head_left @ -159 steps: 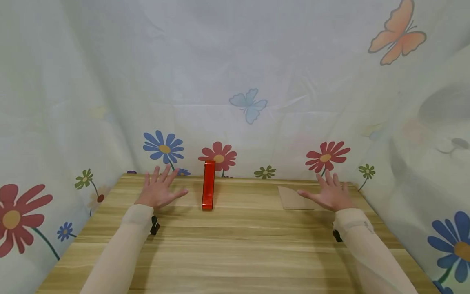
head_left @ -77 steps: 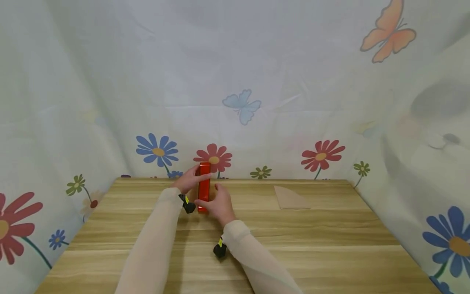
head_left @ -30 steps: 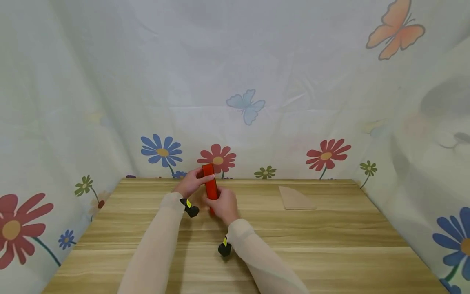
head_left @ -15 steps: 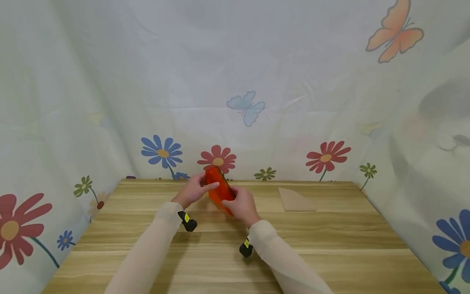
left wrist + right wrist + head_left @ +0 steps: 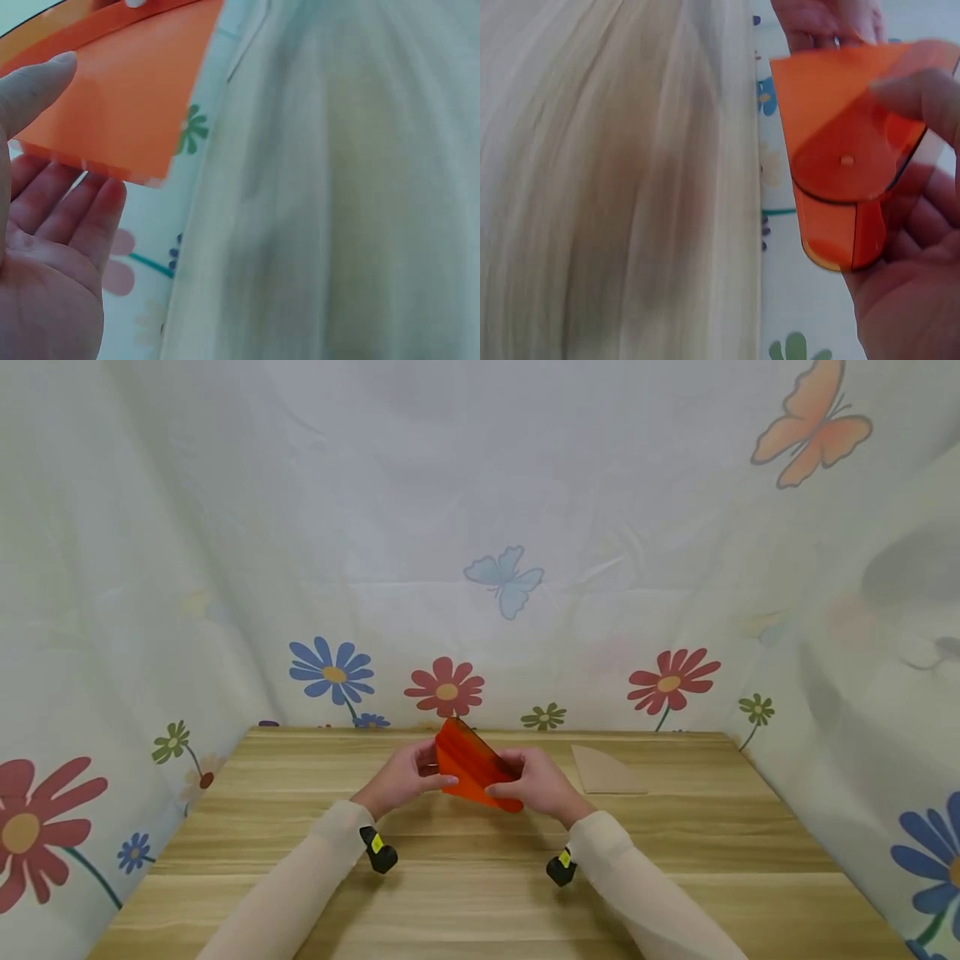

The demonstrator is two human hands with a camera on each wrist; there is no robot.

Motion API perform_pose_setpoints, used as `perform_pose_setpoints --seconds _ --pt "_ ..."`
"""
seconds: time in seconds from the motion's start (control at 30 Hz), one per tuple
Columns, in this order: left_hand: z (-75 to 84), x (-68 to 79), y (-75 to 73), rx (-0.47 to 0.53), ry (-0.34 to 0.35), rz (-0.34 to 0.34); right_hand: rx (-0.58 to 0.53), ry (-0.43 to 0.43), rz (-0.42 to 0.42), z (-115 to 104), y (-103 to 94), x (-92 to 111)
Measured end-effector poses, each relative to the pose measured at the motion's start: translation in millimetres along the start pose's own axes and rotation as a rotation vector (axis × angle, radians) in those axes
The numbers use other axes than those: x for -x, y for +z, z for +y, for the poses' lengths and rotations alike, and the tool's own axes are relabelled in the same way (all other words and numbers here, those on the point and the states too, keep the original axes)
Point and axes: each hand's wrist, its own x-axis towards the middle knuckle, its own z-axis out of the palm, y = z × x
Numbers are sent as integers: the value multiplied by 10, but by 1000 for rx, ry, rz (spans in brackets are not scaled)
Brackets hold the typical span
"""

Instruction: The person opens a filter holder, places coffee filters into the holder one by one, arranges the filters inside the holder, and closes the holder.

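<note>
An orange-red translucent plastic case is tilted between the two hands, over the back half of the wooden table. My left hand grips its left end, thumb across the near face and fingers behind. At the other end my right hand holds it the same way. The left wrist view shows the smooth broad face of the case above the left fingertips. In the right wrist view the end of the case has a rounded flap with a small fastener and dark edging.
A flat tan piece, cut like a quarter circle, lies on the table to the right of the right hand. A printed curtain with flowers and butterflies hangs behind and at both sides. Each wrist wears a small black camera.
Both hands came inward from apart and took hold of the case, which stood as a narrow red strip. It has since turned, showing its broad face, and moved right and nearer.
</note>
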Motion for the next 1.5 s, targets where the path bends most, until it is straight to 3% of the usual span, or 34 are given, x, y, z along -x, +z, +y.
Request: perform_pose_setpoints --seconds 0.3,0.6,0.9,1.17,1.5 --pt "62 130 172 -20 80 -52 14 -124 -160 -22 -232 135" --pt "111 245 265 -33 45 -27 -12 -131 -244 -7 -274 173" --pt "130 298 289 -59 36 -28 27 -158 -239 39 -236 197" --pt "56 323 307 -81 15 -45 170 -141 -186 69 -150 233" --pt "-17 345 308 -138 -20 -65 162 -98 -182 125 -37 277"
